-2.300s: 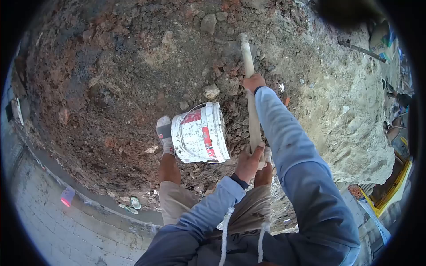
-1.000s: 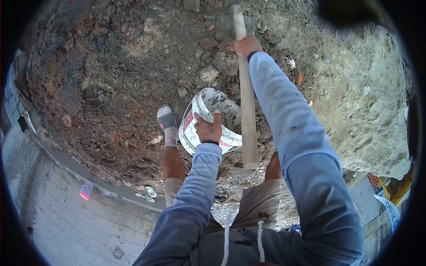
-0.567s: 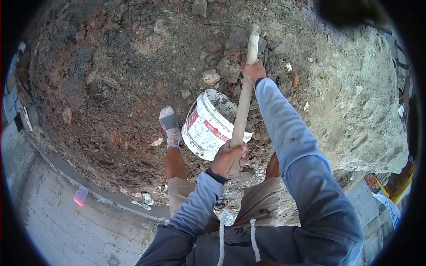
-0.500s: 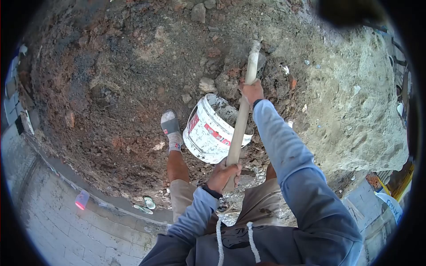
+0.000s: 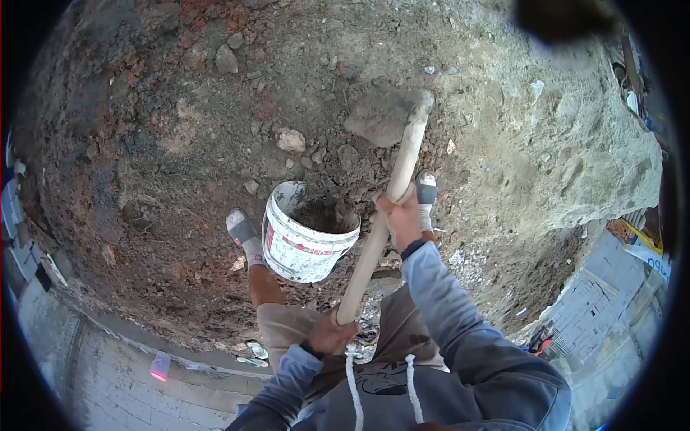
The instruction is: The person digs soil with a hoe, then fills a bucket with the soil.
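Observation:
A wooden-handled hoe [image 5: 374,248] slants up and to the right across the view, its broad soil-coated blade [image 5: 379,117] on or just above the soil. Wrapped round the lower end of the handle is my left hand [image 5: 333,333]. Higher up, my right hand [image 5: 402,215] grips the middle of the handle. Left of the handle stands a white, dirt-smeared bucket [image 5: 305,251] with red markings, holding some dark soil. My feet are on either side of the bucket and the handle.
Loose soil [image 5: 165,165] with stones surrounds the bucket. A pale stone [image 5: 290,139] lies above it. A pink cup [image 5: 160,366] stands on paving [image 5: 122,402] at lower left, near a pair of slippers [image 5: 253,353]. Grey blocks [image 5: 596,287] are at lower right.
The hoe's blade has come into view, and the handle leans more to the right. Both hands sit lower in the view. The bucket appears further left and more upright.

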